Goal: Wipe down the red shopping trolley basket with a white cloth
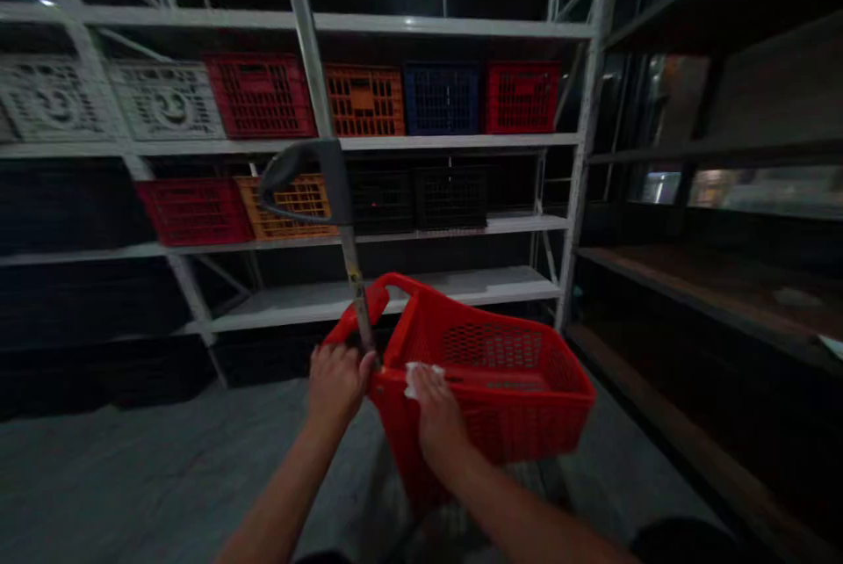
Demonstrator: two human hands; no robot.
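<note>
A red plastic shopping cart (527, 406) with a perforated basket stands in front of me, turned to the right. My left hand (337, 384) is closed on the cart's near rear corner, beside the foot of a metal pole (353, 270). The pole rises past the top of the view and carries a dark grey loop-shaped handle (335, 182). On the basket's near rim, my right hand (440, 419) presses a crumpled white wipe or cloth (414, 378) under its fingers. The basket's visible inside holds nothing I can make out.
White metal shelving (454, 142) runs behind the cart, with red crates (523, 98), orange crates (364, 100), a blue crate (443, 98), white crates (168, 100) and black crates (451, 199). Dark shelves (698, 274) line the right side. The grey floor (164, 467) is dim.
</note>
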